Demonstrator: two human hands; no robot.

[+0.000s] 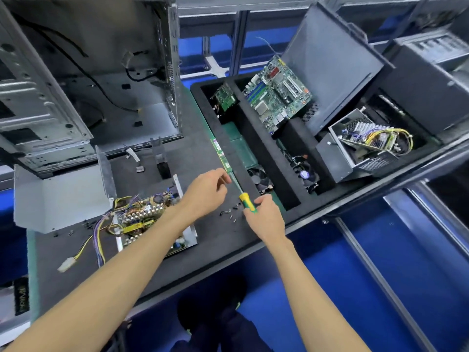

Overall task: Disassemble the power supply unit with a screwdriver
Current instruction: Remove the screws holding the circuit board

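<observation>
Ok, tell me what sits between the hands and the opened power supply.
Nothing visible. The opened power supply lies under the left forearm, left of both hands. Right hand holds the screwdriver; loose screws lie between the hands.

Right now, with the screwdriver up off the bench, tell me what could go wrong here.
1. The loose screws lie scattered on the mat under both hands; a sweep of the right hand could knock them off the nearby edge.
2. The left hand has its fingers at the screwdriver shaft, so the tip could slip and jab them.
3. The left forearm crosses the opened power supply unit; it may snag the wires or touch exposed parts.
</observation>
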